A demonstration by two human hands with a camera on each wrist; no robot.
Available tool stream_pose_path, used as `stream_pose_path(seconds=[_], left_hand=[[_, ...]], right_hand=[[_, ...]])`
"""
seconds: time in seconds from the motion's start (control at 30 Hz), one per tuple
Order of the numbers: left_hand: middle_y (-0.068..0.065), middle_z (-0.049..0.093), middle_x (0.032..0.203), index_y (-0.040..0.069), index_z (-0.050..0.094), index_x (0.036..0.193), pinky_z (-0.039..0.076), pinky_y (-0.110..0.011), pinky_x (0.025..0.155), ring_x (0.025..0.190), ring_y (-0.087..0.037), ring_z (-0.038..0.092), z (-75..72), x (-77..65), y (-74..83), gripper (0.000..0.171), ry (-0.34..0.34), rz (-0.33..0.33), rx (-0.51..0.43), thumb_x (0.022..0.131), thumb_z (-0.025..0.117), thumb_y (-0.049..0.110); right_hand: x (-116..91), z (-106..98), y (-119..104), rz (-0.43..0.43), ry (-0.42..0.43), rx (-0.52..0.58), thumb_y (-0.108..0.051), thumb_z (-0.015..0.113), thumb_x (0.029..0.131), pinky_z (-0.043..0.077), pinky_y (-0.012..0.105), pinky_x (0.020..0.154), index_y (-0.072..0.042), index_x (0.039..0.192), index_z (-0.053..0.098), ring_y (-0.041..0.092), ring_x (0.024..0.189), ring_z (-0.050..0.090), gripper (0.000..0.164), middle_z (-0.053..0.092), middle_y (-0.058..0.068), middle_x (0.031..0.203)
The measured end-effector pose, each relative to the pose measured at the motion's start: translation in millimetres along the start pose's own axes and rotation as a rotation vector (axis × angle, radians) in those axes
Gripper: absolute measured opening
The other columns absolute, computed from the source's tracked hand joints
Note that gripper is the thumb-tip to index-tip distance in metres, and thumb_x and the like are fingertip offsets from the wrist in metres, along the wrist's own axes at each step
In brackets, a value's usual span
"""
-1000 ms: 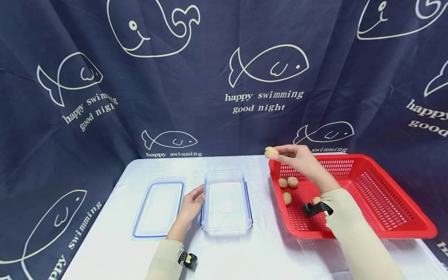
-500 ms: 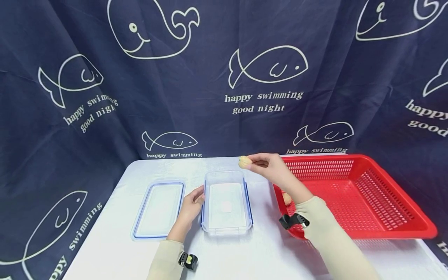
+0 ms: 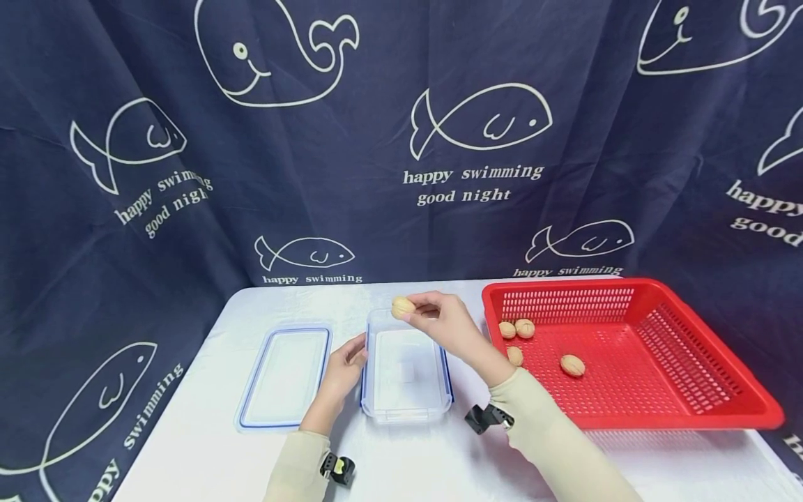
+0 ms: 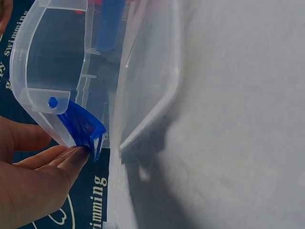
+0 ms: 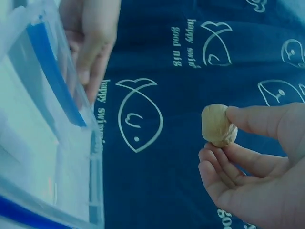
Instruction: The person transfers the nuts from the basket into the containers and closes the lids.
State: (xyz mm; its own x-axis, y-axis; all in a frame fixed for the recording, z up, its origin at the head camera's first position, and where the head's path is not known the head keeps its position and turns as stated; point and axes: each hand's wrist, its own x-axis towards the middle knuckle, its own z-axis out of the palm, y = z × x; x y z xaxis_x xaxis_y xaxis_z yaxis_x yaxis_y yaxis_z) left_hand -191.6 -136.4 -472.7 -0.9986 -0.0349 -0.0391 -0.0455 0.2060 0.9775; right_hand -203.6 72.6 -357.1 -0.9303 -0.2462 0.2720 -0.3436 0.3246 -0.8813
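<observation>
My right hand (image 3: 448,324) pinches a tan walnut (image 3: 403,307) between thumb and fingertips, above the far end of a clear plastic container (image 3: 408,413). Up close in the right wrist view, the walnut (image 5: 219,125) shows its ridged shell. Against the container's left side rests my left hand (image 3: 341,369), its fingers extended. In the left wrist view, the fingertips of that hand (image 4: 43,171) touch the blue latch (image 4: 83,126) hanging from the rim. Inside the container no walnuts show.
A red perforated basket (image 3: 652,418) stands on the right, with several walnuts, one of them (image 3: 572,365) near its middle. The blue-edged lid (image 3: 285,376) lies flat on the white tablecloth (image 3: 188,432) at left. A dark blue fish-print curtain (image 3: 376,139) hangs behind.
My right hand has carried the walnut leftward and down, from over the basket's left edge to the container's far end. My left hand and the container have stayed put.
</observation>
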Motion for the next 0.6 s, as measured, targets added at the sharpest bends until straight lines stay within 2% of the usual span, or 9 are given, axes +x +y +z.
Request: stream_pose_path(seconds=[0.27, 0.5, 0.6], left_hand=[[-0.024, 0.050, 0.137, -0.005, 0.047, 0.137, 0.040, -0.044, 0.108, 0.127, -0.036, 0.049, 0.6, 0.0, -0.5, 0.040, 0.011, -0.002, 0.013, 0.098, 0.048, 0.002], [-0.023, 0.052, 0.136, -0.003, 0.048, 0.137, 0.041, -0.044, 0.108, 0.127, -0.035, 0.050, 0.7, 0.3, 0.1, 0.040, 0.010, -0.010, 0.011, 0.098, 0.049, 0.002], [-0.022, 0.052, 0.137, -0.002, 0.048, 0.138, 0.041, -0.044, 0.108, 0.127, -0.034, 0.050, 0.3, 0.0, -0.1, 0.040, 0.009, -0.014, 0.011, 0.098, 0.049, 0.003]], right_hand=[[-6, 28, 12, 0.005, 0.055, -0.034, 0.002, 0.073, 0.080, 0.059, 0.032, 0.076, 0.008, 0.104, 0.069, 0.024, 0.082, 0.067, 0.026, 0.070, 0.016, 0.094], [-10, 48, 36, -0.002, 0.070, -0.050, 0.002, 0.074, 0.078, 0.057, 0.023, 0.067, 0.009, 0.102, 0.069, 0.022, 0.077, 0.066, 0.025, 0.070, 0.015, 0.090], [-11, 56, 48, 0.021, 0.057, -0.048, 0.001, 0.074, 0.079, 0.056, 0.021, 0.064, 0.009, 0.101, 0.069, 0.021, 0.075, 0.065, 0.024, 0.070, 0.015, 0.087]])
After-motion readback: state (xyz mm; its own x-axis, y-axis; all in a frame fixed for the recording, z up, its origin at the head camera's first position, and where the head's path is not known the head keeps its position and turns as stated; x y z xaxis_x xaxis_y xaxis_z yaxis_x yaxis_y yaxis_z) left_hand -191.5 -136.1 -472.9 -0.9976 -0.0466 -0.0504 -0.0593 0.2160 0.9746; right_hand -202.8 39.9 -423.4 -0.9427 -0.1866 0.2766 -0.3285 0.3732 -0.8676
